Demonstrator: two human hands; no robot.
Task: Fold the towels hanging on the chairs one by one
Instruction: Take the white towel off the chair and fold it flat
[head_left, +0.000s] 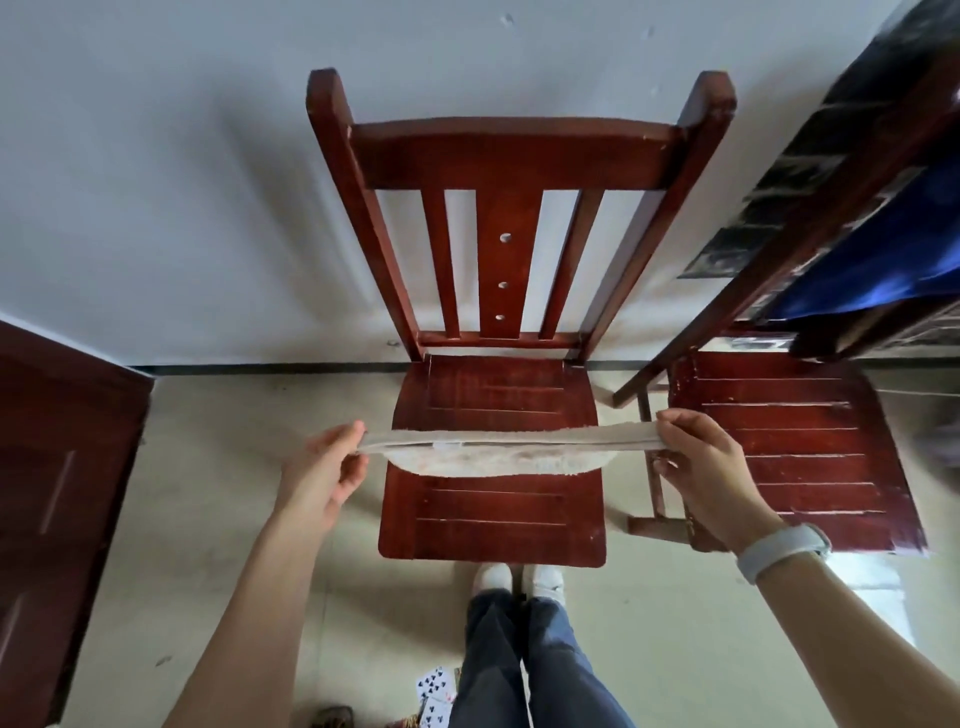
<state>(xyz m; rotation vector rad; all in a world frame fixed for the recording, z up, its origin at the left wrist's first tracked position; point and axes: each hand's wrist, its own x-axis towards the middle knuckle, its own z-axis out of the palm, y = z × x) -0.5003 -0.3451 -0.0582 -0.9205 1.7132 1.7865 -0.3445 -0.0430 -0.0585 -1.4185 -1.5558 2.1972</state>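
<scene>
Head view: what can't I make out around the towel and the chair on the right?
- Beige towel: seen edge-on between left hand and right hand; fold count unclear.
- Blue cloth on right chair: blurred, cut by the frame edge.
- Playing cards on the floor: partly hidden by the legs.

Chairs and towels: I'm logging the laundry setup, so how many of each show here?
Red-brown wooden chairs: 2
Beige terry towel, stretched between left hand and right hand: 1
Blue cloth draped over the right chair: 1
Total: 4
</scene>
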